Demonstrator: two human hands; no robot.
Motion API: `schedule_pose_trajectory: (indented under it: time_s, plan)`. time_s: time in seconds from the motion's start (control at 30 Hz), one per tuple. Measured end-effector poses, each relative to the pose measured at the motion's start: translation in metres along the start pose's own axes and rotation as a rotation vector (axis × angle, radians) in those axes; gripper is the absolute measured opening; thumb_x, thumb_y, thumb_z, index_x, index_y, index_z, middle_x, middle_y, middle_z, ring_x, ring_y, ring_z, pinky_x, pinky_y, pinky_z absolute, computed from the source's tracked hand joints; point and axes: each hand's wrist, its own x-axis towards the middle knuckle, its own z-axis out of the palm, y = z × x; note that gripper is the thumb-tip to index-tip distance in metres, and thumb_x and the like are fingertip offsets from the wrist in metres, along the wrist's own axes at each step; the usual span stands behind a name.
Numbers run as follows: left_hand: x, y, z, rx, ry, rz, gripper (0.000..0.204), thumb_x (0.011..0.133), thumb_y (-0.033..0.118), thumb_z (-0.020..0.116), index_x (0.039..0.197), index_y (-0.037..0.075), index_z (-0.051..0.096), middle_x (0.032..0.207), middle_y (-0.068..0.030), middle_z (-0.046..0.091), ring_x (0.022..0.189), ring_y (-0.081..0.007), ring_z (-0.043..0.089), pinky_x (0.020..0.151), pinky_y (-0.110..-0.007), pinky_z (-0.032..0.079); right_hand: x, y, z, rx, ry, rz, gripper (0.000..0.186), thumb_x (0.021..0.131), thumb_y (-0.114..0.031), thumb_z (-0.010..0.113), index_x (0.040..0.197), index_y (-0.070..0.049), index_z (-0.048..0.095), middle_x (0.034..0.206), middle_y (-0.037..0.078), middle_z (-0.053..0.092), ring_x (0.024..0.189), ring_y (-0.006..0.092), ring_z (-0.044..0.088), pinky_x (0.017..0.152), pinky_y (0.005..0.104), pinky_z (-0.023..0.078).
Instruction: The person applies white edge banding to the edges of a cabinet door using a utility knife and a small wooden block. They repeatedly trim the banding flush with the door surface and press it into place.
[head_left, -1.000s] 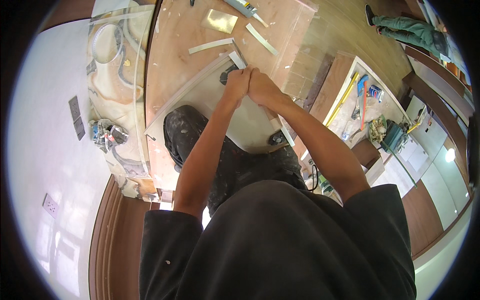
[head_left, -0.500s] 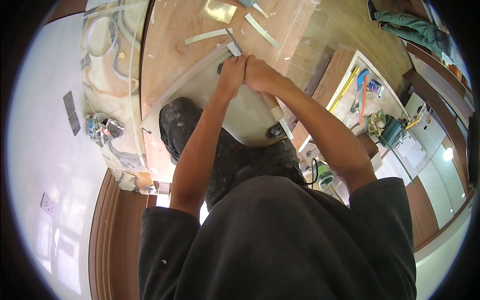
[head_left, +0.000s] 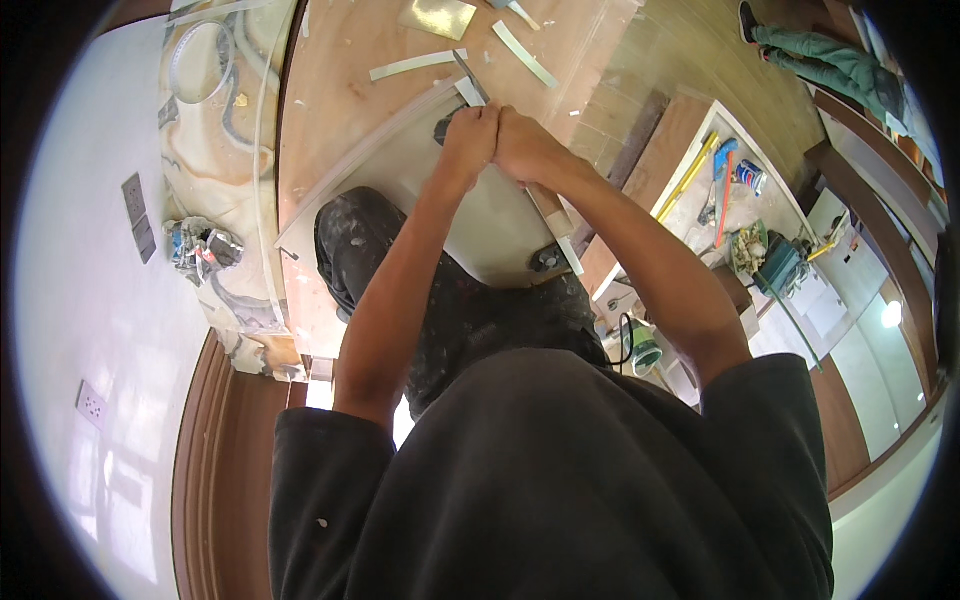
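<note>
A: What's the setup?

B: Glossy white wall [head_left: 70,240] on the left, tan floor [head_left: 640,70] far right, big wooden worktop [head_left: 345,130] across the middle. An open box [head_left: 672,140] with tools in it sits to the right. Smaller bits on the far side: a gold square [head_left: 438,18] and two pale strips [head_left: 524,54].

A: And the panel [head_left: 500,230]? Where's it sitting relative to the grip?

B: Mostly near and left of it, with a dark trouser knee [head_left: 355,230] overlapping its near left. Left hand [head_left: 471,137] and right hand [head_left: 528,148] are pressed side by side at its far right edge, fingers curled. Fingertips are hidden though, so I honestly can't tell what they're pinching.

A: What's it look like?

B: Flat, greyish beige, pale border on the far left, two black fittings [head_left: 546,260] along the right.
</note>
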Motion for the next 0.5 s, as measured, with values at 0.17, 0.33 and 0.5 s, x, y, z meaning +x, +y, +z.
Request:
schedule_pose_trajectory:
  time_s: [0.17,0.33,0.5]
  plan:
    - [0.002,-0.004,0.001,0.013,0.027,0.001,0.048,0.096,0.032,0.049,0.089,-0.013,0.065,0.082,-0.0263,0.067,0.075,-0.0339,0.064,0.071,-0.041,0.048,-0.001,-0.006,-0.002,0.020,-0.004,0.024,0.039,0.091,-0.018,0.056,0.106,0.016,0.046,0.083,0.030,0.064,0.061,0.0357,0.068,0.045,0.0402,0.052]
    - [0.005,-0.011,0.003,-0.013,0.029,-0.023,0.048,0.096,0.032,0.049,0.092,-0.012,0.066,0.085,-0.0272,0.067,0.078,-0.0357,0.065,0.073,-0.041,0.049,0.006,0.005,0.006,-0.022,0.052,-0.005,0.037,0.090,-0.016,0.059,0.106,0.015,0.046,0.084,0.030,0.064,0.061,0.0353,0.068,0.045,0.0398,0.052]
    - [0.025,-0.020,0.003,-0.036,0.021,-0.099,0.047,0.096,0.033,0.049,0.095,-0.011,0.066,0.088,-0.0229,0.067,0.080,-0.0311,0.065,0.073,-0.039,0.050,0.019,0.011,0.008,-0.015,0.020,-0.068,0.040,0.086,-0.014,0.063,0.111,0.013,0.047,0.086,0.027,0.065,0.060,0.0334,0.068,0.047,0.0396,0.052]
